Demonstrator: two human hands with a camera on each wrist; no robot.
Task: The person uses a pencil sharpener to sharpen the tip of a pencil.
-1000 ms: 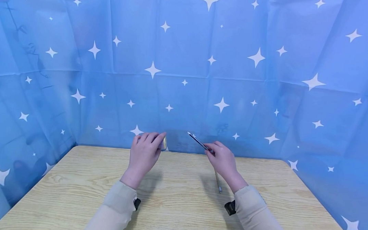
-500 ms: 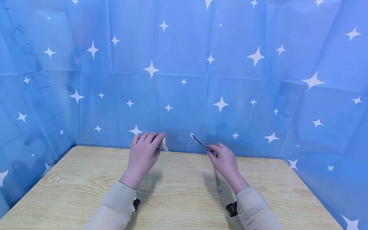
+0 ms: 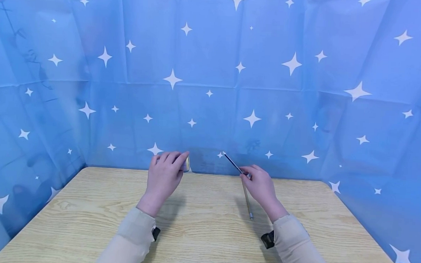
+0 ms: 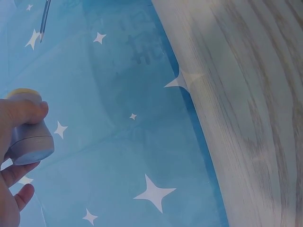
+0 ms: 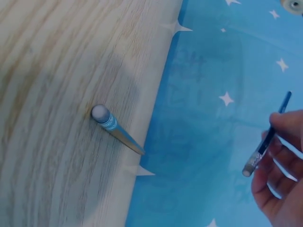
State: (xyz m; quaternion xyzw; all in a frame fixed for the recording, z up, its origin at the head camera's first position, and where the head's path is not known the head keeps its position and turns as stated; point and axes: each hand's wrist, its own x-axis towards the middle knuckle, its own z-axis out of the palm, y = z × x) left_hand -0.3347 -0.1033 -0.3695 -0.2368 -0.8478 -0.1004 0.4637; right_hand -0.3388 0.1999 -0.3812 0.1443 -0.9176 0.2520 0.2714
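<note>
My left hand (image 3: 164,180) grips a small rounded pencil sharpener (image 4: 32,130), lavender-grey with a yellow end. In the right wrist view the sharpener's face (image 5: 292,5) shows a dark hole at the top corner. My right hand (image 3: 261,186) pinches a dark pencil (image 3: 233,163) between thumb and fingers. Its tip points up and left toward the sharpener, well apart from it. The pencil's eraser end (image 5: 247,171) sticks out below the thumb in the right wrist view. Both hands are raised over the table's far part.
A second pencil (image 3: 247,199), wood-coloured with a pale eraser, lies on the wooden table (image 3: 206,233) below my right hand, its eraser end toward me. A blue curtain with white stars (image 3: 211,108) hangs behind the table's far edge and along both sides.
My right hand has drifted a little to the right with the dark pencil, so its tip is farther from the sharpener. My left hand stays nearly still.
</note>
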